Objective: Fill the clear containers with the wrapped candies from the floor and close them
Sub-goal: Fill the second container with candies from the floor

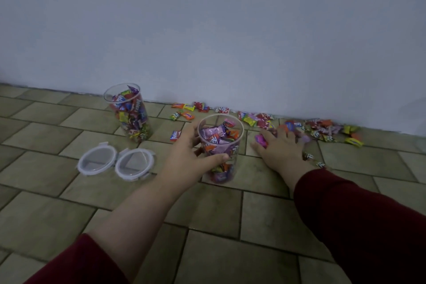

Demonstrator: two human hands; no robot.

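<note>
Left hand: the left hand [189, 157] is reaching out of a dark red sleeve [76, 265], its grip curling round the near clear cylindrical plastic container [220, 145], thumb across the front and fingers behind
Near container: it is standing upright and lidless on the tan tiled floor [207, 249], holding wrapped candies, mostly pink, purple and orange, most of the way up
Right hand: the right hand [281, 147] is lying palm-down on the floor just right of that container, grip wide, fingers spreading over loose candies and blurring at the tips, with a bright pink wrapped candy [261, 140] sitting at its thumb side
Loose candies: the scattered multicoloured wrapped candies [322, 130] are lying in a strip along the foot of the pale wall [207, 30]
Far container: a second clear cylindrical container [129, 113] is standing upright and open near the wall, nearly full of candies
Lids: two round clear lids with white rims [96, 159] are lying flat side by side, in front of the far container and left of the left hand
</note>
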